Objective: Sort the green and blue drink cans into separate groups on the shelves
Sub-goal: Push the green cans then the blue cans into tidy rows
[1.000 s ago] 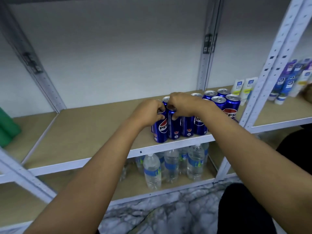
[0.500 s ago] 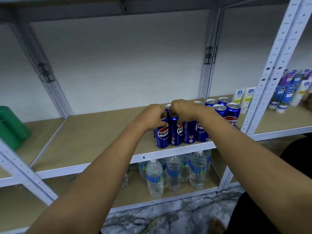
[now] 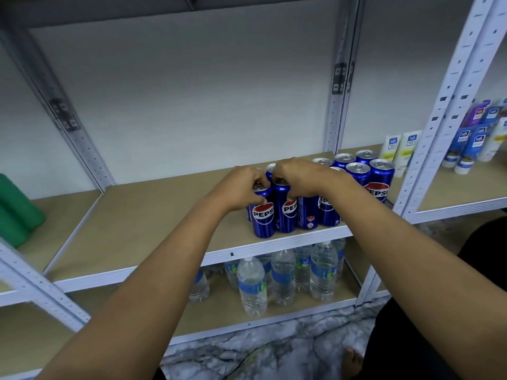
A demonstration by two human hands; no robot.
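**Both hands gripping blue cans on the middle shelf**

White metal shelving with tan board shelves [image 3: 153,215] is standing against a plain pale wall. Tall blue Pepsi drink cans [image 3: 356,176] are standing upright in a tight cluster toward the shelf's right end. At the cluster's front left corner, the left hand [image 3: 241,189] is curling its fingers round the top of the front-left blue can [image 3: 264,218], and the right hand [image 3: 299,176] is pinching the top of the blue can beside it [image 3: 286,212]; the two cans are touching. Green cylindrical objects [image 3: 16,209] are sitting at the far left edge, well apart, too cropped to identify. Clear plastic water bottles [image 3: 252,283] are standing on the shelf below.
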